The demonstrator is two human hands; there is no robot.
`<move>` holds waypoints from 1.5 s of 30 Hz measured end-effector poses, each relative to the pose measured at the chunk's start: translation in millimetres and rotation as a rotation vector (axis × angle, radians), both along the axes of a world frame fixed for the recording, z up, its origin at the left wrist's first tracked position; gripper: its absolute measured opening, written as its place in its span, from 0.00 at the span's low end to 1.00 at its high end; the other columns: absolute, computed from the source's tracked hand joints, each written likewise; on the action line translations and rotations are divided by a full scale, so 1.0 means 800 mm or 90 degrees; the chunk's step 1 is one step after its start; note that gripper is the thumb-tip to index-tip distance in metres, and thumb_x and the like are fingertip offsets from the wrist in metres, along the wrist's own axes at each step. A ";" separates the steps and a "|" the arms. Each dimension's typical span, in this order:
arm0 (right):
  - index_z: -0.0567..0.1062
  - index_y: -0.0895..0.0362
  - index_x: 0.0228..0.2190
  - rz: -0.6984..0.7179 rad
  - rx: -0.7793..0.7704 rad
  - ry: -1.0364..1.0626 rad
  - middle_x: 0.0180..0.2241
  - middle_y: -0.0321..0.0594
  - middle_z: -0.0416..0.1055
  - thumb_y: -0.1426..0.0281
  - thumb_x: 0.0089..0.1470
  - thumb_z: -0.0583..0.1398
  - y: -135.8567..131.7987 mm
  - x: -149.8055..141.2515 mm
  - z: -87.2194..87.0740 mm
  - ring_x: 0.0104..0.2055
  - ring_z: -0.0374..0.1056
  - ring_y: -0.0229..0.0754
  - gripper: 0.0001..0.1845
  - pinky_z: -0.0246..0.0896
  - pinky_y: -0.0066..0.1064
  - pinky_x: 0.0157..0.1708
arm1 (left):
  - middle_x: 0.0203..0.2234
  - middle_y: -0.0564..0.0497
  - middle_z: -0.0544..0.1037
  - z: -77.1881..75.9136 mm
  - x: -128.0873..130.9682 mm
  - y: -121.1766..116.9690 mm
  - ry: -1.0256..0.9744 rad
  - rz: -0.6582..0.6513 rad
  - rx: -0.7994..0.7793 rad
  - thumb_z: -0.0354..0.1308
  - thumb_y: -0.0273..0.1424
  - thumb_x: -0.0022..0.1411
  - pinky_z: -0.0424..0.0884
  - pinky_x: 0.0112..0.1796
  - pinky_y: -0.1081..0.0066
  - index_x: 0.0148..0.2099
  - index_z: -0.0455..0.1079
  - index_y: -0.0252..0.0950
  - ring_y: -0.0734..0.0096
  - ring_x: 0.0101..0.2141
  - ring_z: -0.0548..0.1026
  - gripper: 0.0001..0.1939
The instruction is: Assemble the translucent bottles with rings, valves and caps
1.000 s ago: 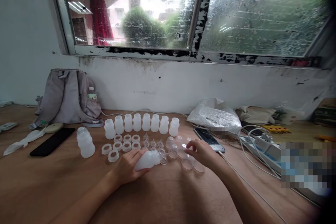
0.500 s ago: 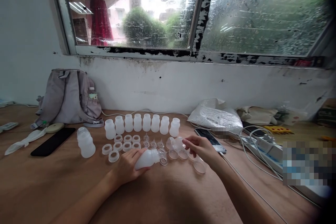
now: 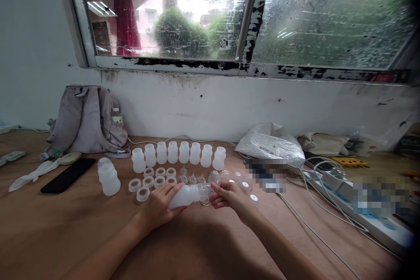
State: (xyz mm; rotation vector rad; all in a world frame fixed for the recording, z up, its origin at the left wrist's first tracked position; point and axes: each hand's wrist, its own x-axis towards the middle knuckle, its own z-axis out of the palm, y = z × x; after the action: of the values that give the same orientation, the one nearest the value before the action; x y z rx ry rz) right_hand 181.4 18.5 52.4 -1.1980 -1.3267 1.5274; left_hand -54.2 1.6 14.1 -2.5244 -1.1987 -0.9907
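Observation:
My left hand (image 3: 160, 203) is wrapped round a frosted white baby bottle (image 3: 180, 197), which lies tilted with its neck toward the right. My right hand (image 3: 229, 196) pinches a clear domed cap (image 3: 205, 190) at the neck end of that bottle; whether the cap is fully seated I cannot tell. Behind the hands are several white collar rings (image 3: 143, 194) and clear bottle nipples (image 3: 192, 178). More clear caps (image 3: 245, 185) lie just right of my right hand. Several open bottles (image 3: 173, 153) stand in a row at the back. A capped bottle (image 3: 109, 179) stands upright on the left.
A grey backpack (image 3: 85, 118) leans on the wall, with a black phone (image 3: 68, 176) before it. At right are a silvery plastic bag (image 3: 269, 144), a partly blurred phone, charging cables and a white power strip (image 3: 370, 223). A window (image 3: 170, 22) is above.
My right hand has moved left, bringing the clear cap from above the other caps to the bottle's neck. My left hand stays about where it was, still holding the bottle.

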 end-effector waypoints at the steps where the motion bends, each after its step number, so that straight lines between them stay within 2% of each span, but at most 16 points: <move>1: 0.67 0.60 0.21 0.002 -0.004 0.002 0.20 0.41 0.72 0.56 0.43 0.60 -0.001 -0.001 0.000 0.21 0.68 0.35 0.19 0.66 0.27 0.24 | 0.40 0.44 0.72 0.000 0.000 0.000 0.002 -0.001 0.000 0.52 0.41 0.55 0.68 0.39 0.65 0.52 0.59 0.36 0.62 0.39 0.70 0.25; 12: 0.67 0.61 0.24 0.046 0.031 0.013 0.22 0.42 0.73 0.59 0.44 0.61 0.002 0.003 -0.010 0.23 0.69 0.36 0.17 0.67 0.28 0.27 | 0.40 0.44 0.72 0.003 0.003 -0.002 -0.007 -0.018 0.000 0.53 0.40 0.55 0.68 0.40 0.66 0.52 0.59 0.35 0.63 0.39 0.70 0.25; 19: 0.67 0.62 0.25 0.069 0.037 0.007 0.22 0.42 0.72 0.58 0.43 0.61 0.004 0.006 -0.012 0.24 0.70 0.37 0.18 0.67 0.30 0.29 | 0.39 0.45 0.73 0.003 0.003 -0.003 -0.010 -0.024 0.027 0.53 0.41 0.54 0.69 0.39 0.66 0.51 0.60 0.35 0.64 0.38 0.71 0.25; 45: 0.66 0.61 0.23 0.118 0.026 0.011 0.20 0.41 0.71 0.58 0.42 0.61 -0.001 0.004 -0.014 0.21 0.68 0.37 0.18 0.65 0.31 0.25 | 0.36 0.44 0.73 -0.001 0.006 -0.009 0.034 -0.032 0.079 0.53 0.38 0.55 0.70 0.36 0.66 0.52 0.59 0.33 0.63 0.36 0.72 0.24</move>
State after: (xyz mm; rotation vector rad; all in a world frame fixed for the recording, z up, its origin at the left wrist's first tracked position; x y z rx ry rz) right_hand 184.3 18.1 41.5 -1.0575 -1.4851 1.6280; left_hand -49.5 -5.5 13.1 -2.4793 -1.0304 -0.9698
